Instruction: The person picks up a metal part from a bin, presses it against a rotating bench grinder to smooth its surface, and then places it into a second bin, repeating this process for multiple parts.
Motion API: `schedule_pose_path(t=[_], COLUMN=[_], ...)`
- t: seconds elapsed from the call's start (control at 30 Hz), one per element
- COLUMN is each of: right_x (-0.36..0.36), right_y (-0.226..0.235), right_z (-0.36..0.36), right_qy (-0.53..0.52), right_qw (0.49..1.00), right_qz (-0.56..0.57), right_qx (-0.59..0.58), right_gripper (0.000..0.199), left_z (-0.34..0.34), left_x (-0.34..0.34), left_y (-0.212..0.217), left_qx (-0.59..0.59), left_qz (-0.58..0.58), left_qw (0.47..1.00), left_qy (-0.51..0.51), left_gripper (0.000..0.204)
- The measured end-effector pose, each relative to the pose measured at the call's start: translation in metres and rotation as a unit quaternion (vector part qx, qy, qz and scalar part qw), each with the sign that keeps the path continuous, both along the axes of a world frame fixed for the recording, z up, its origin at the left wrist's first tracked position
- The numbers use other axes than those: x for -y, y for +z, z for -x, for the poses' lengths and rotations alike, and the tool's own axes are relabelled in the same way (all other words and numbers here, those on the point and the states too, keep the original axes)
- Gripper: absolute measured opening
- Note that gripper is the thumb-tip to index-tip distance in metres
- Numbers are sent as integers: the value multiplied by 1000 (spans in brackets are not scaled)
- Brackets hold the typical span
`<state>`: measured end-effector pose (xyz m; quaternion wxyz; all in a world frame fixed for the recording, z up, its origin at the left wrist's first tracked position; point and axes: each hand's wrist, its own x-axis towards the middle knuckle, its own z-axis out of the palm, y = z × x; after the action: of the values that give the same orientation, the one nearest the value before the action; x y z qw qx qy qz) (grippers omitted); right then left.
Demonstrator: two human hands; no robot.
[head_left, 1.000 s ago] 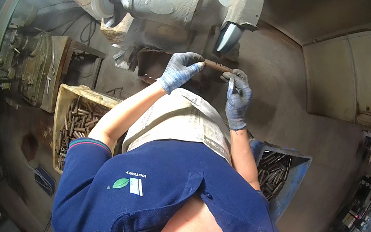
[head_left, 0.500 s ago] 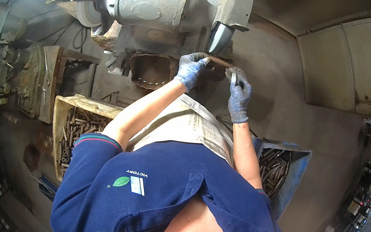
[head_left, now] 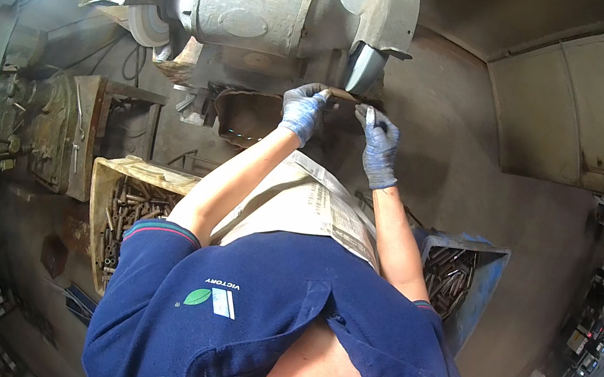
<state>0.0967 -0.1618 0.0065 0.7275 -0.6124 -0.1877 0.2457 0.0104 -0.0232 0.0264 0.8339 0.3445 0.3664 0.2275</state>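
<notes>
The blue-gloved left hand (head_left: 302, 112) and right hand (head_left: 378, 148) clamp a slim brown rod (head_left: 344, 95) between them; a grey cylindrical metal grinder (head_left: 256, 12) stands just beyond, dusty grey floor (head_left: 525, 228) to their right.

Lettering (head_left: 222, 284), leaf logo (head_left: 198, 297), on navy shirt (head_left: 288, 267)

left grip (head_left: 302, 112): mottled blue | right grip (head_left: 379, 144): mottled blue | rod (head_left: 343, 95): brown | shirt (head_left: 280, 265): navy

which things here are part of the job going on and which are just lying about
In the job:
- brown rod
- left hand
- right hand
- bench grinder
- likely yellowish bin, blue bin

Apparently just around:
- greenish machine
- tan panels
</notes>
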Motion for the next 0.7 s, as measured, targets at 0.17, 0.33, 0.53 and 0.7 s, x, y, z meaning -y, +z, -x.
schedule_pose_path(t=[0.17, 0.33, 0.53, 0.7], right_x=[-19, -11, 6, 3], right_y=[-3, 2, 10, -5], right_z=[9, 3, -11, -12], right_qy=[17, 1, -53, -24], right_qw=[998, 995, 991, 994], right_qz=[-11, -25, -51, -40], right_qx=[-51, -95, -112, -94], right_gripper=[26, 28, 17, 27], left_z=[9, -1, -27, -20], left_x=[-20, -15, 7, 0], left_y=[-6, -11, -23, -20], left_qx=[-33, -64, -37, -18], left_qz=[-67, -104, -18, 8], left_qw=[997, 992, 999, 1000], left_qy=[-7, -31, -31, -8], left_gripper=[5, 5, 8, 8])
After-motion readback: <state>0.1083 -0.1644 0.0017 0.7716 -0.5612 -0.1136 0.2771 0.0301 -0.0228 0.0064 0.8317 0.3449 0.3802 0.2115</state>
